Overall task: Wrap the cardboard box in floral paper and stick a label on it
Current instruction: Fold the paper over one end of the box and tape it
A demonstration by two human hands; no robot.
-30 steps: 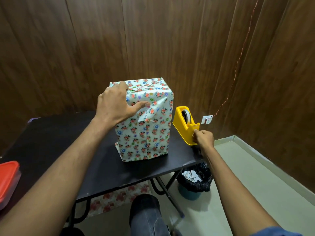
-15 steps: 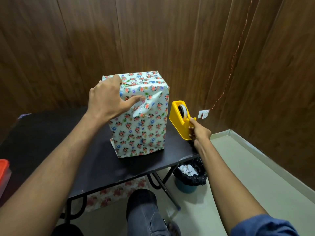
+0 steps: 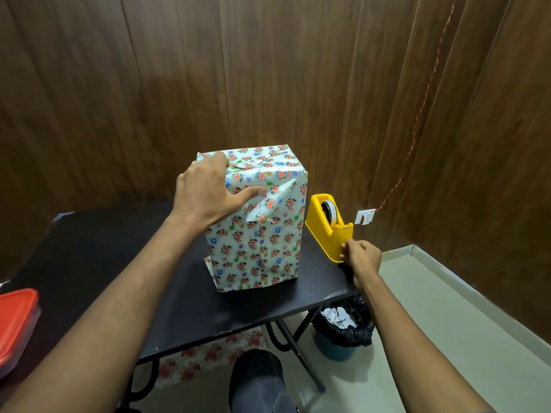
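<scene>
Tabletop: left hand on box, thumb perhaps pinning flap.

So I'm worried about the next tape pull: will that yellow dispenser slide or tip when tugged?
Probably stays upright: the yellow dispenser has a low, wide base. It could slide off, sitting near the table edge, though the right hand is at its front end.

Glossy floral paper box on a matt black table, glossy yellow plastic tape dispenser just right of box, red plastic lid far left of it, dark wood-grain wall panels behind, slight sheen.
</scene>
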